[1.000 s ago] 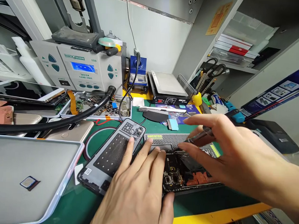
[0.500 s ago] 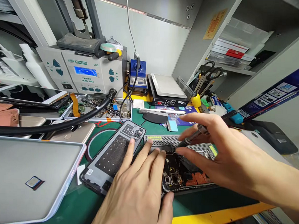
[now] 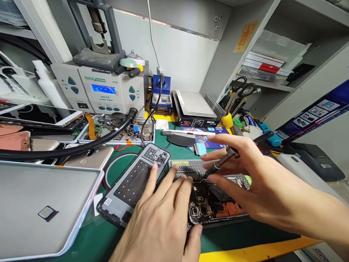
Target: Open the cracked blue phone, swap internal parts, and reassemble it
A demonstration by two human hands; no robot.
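- Opened phone (image 3: 217, 203): on perforated mat (image 3: 194, 165), near yellow front edge of tabletop (image 3: 225, 239).
- Right hand (image 3: 255, 176): thumb and fingers pinching screwdriver (image 3: 220, 162), tip at phone's far edge.
- Left hand (image 3: 161, 218): flat, fingers slightly spread, index on back cover (image 3: 132, 181).

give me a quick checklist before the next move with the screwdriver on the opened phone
1. Screwdriver held: ok, between the thumb and fingers of the right hand.
2. Screwdriver tip seated: cannot tell; it points at the far edge of the opened phone, but the contact is too small to see.
3. Left hand beside the work: ok, spread at the phone's left end; how firmly it presses, cannot tell.
4. Back cover off: ok, lying left of the phone, the left index fingertip on it.
5. Small card tray out of the phone: ok, lying on the grey tray.
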